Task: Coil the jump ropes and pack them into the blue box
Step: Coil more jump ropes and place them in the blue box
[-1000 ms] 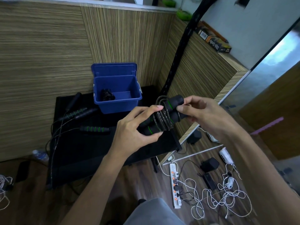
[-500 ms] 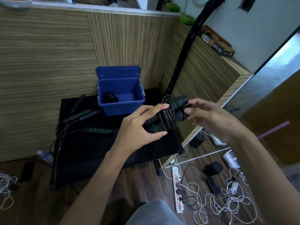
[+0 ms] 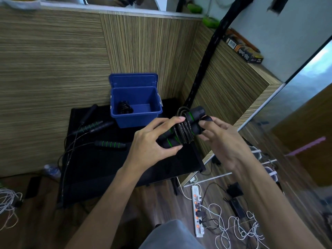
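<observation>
A coiled jump rope (image 3: 185,129), two black handles with green rings and cord wound round them, is held above the right end of the black table (image 3: 100,164). My left hand (image 3: 154,142) grips the lower ends of the handles. My right hand (image 3: 221,139) pinches the upper ends. The blue box (image 3: 136,114) stands open at the back of the table, lid up, with a black coiled rope (image 3: 124,108) inside. More loose ropes lie to the left: handles (image 3: 93,125) and a green-ringed handle (image 3: 109,144), their cords trailing off the table edge.
Striped wooden panels close the corner behind and to the right. A black strap (image 3: 203,63) hangs down the right panel. On the floor lie a white power strip (image 3: 196,207), tangled white cables (image 3: 242,229) and black adapters. A mirror door stands at the right.
The view has shifted slightly; both hands still hold the wound bundle at about the same spot. My right fingers have moved along the upper handle ends.
</observation>
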